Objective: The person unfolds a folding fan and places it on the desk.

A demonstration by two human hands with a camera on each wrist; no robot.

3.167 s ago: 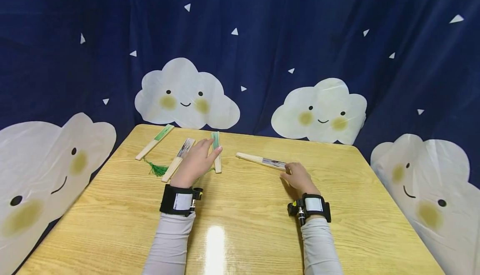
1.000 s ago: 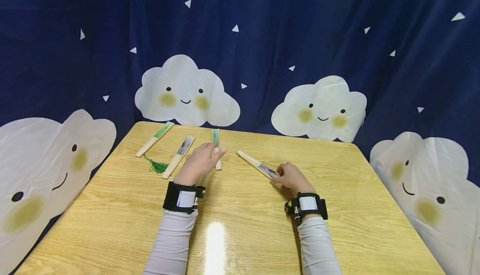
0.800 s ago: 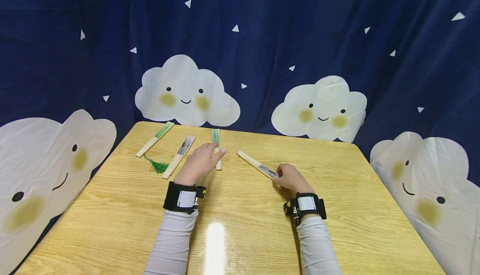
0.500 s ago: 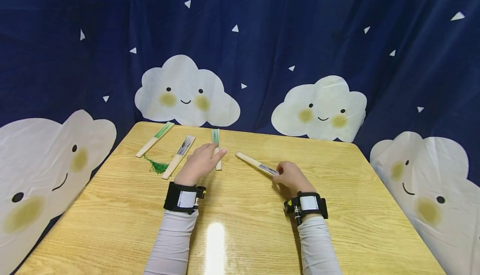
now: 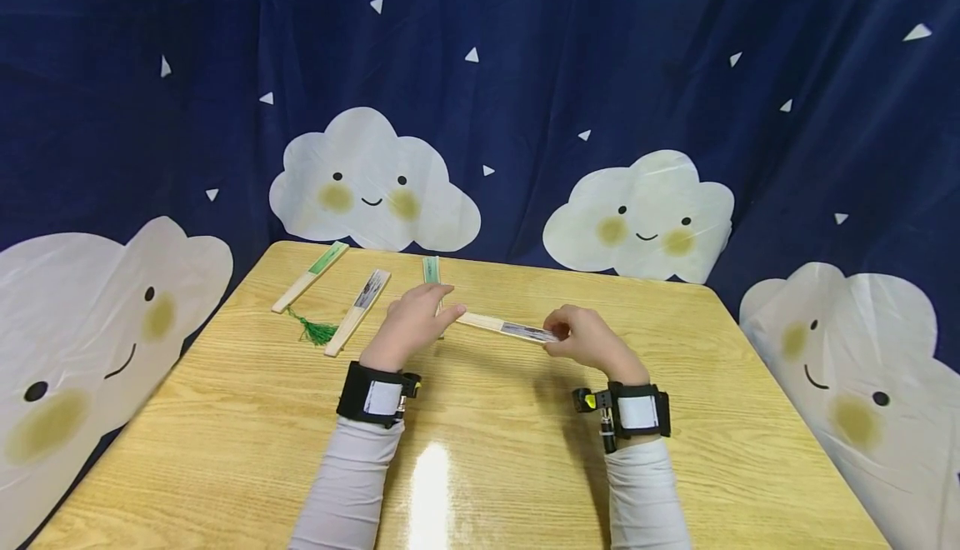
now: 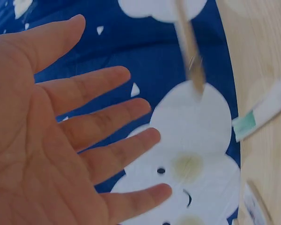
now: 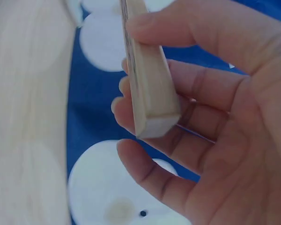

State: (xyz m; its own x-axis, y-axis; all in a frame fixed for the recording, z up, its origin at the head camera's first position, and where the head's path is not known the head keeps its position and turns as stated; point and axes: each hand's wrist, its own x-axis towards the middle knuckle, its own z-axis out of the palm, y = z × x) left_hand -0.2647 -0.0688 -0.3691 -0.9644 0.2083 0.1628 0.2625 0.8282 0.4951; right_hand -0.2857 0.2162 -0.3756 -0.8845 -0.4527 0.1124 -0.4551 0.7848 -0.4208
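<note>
Pinching a fan point(image 5: 501, 327) by one end, the right hand point(image 5: 591, 338) is holding it above the table point(image 5: 517, 475); the left hand point(image 5: 411, 325), spread wide, is hovering near its other end. Three other fans point(image 5: 357, 313) are lying farther left.

On the counter point(image 5: 750, 450), the first fan point(image 5: 310, 277) lay by the far left corner, its far end close to the far edge. The second fan point(image 5: 357, 313) lay to its right and a little nearer the person, and the tassel point(image 5: 318, 332) sat between these two. Farther right, the third fan point(image 5: 431, 270) lay left of the far edge's middle, running toward the near edge, partly hidden by the left grip point(image 5: 411, 323). To the right of that, the right grip point(image 5: 591, 338) held the fourth fan point(image 5: 502, 327) by its right end above the counter, the other end toward the left grip. Behind the far edge hung the curtain point(image 5: 517, 75).
</note>
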